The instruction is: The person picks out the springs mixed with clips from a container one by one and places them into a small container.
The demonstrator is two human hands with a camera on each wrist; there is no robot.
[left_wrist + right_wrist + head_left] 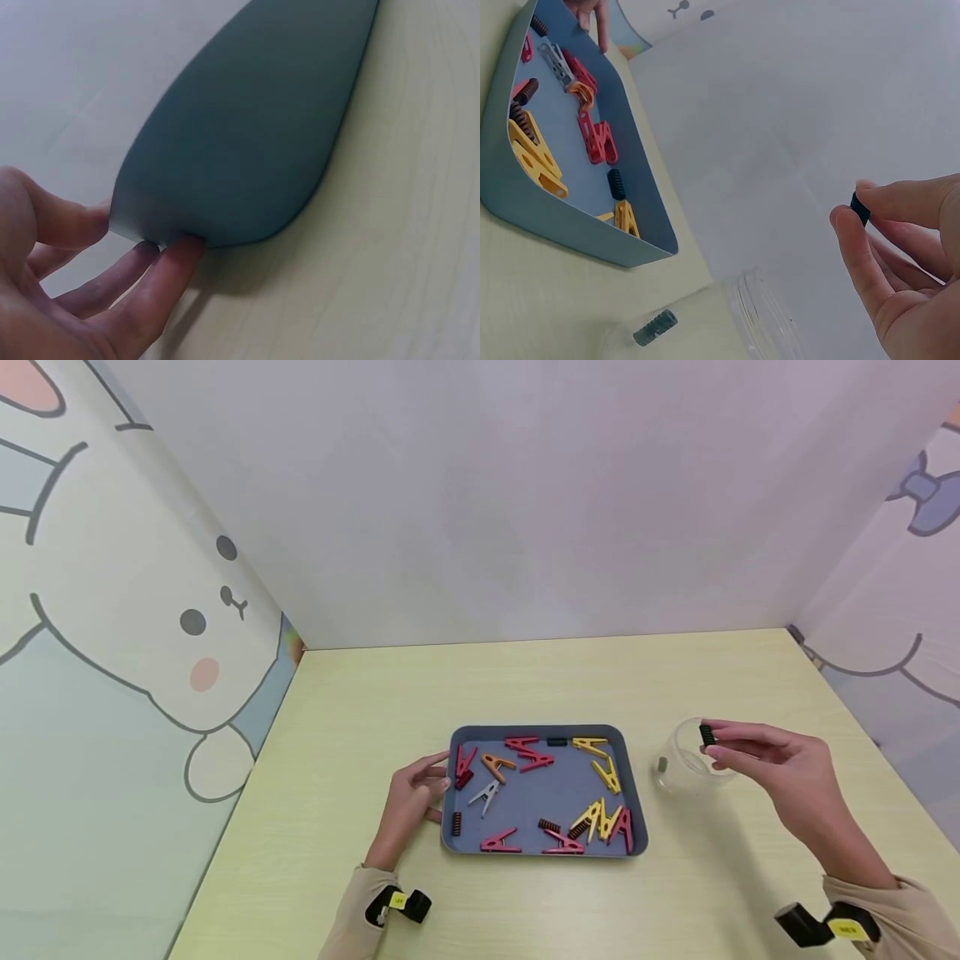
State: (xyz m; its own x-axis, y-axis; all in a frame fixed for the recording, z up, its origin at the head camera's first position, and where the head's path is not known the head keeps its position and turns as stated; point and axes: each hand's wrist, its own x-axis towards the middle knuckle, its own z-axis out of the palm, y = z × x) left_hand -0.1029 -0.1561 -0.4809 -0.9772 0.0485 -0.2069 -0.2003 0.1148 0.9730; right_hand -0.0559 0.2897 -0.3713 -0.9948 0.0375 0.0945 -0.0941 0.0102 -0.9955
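My right hand pinches a small black coil spring between thumb and fingertips, over the mouth of a clear jar. In the right wrist view the pinched spring mostly hides behind the fingertips. Another dark spring lies inside the jar. At the left end of a blue-grey tray, my left hand grips the side, its thumb at the rim and fingers against the outer wall. Red clips, yellow clips, an orange clip, a grey clip and several springs lie in the tray.
Tray and jar stand on a pale wooden table, the jar to the tray's right. A plain white wall rises behind the table. Panels with cartoon animals border it on both sides.
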